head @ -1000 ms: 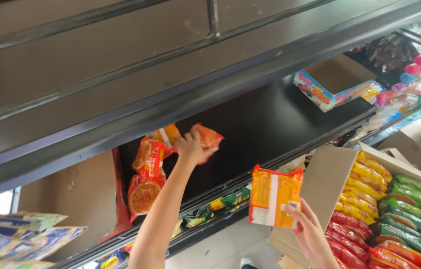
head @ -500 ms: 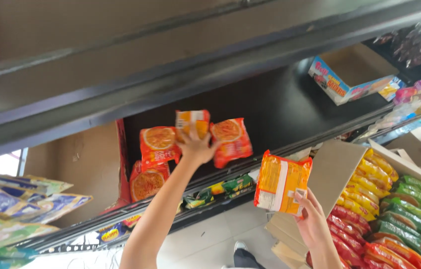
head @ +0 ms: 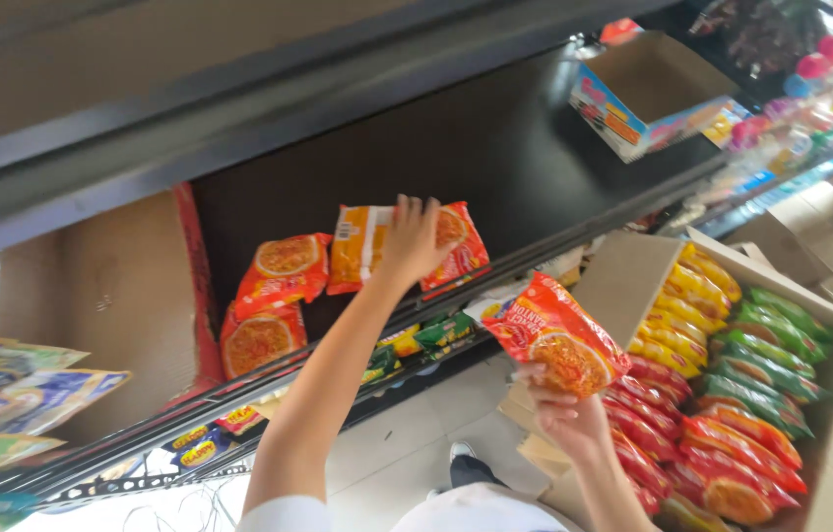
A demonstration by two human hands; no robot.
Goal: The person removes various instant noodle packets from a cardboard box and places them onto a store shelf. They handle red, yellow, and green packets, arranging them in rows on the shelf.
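**Noodle packets going onto a dark shelf**

Left hand (head: pixel 415 239) raised to the shelf (head: pixel 525 158), fingers spread and curled over the top edge of an orange noodle packet (head: pixel 362 248), pressing it upright against the shelf back. Long axis of that packet roughly level, printed face outward. Just right of the hand and partly behind it, a red packet (head: pixel 458 244), tilted. Left of the hand, two more orange-red packets (head: pixel 284 268), one above the other (head: pixel 259 340), faces outward, standing beside a brown cardboard divider (head: pixel 106 296).

Right hand (head: pixel 569 419) lower and nearer, below and right of the left, closed around the bottom edge of a red-orange packet (head: pixel 554 333). Held in the air, well apart from the shelf, long axis slanting from upper left down to lower right, printed face up toward the camera.

Immediately right of the right hand, an open cardboard carton (head: pixel 633 281), flap standing up. Inside, packets on edge in rows: yellow ones (head: pixel 692 296) farthest, red ones (head: pixel 692 443) nearest the hand, green ones (head: pixel 766 355) on the far side.

Far up and right of both hands, on the same shelf, an open small box (head: pixel 648 94) with blue printed sides; contents not visible.
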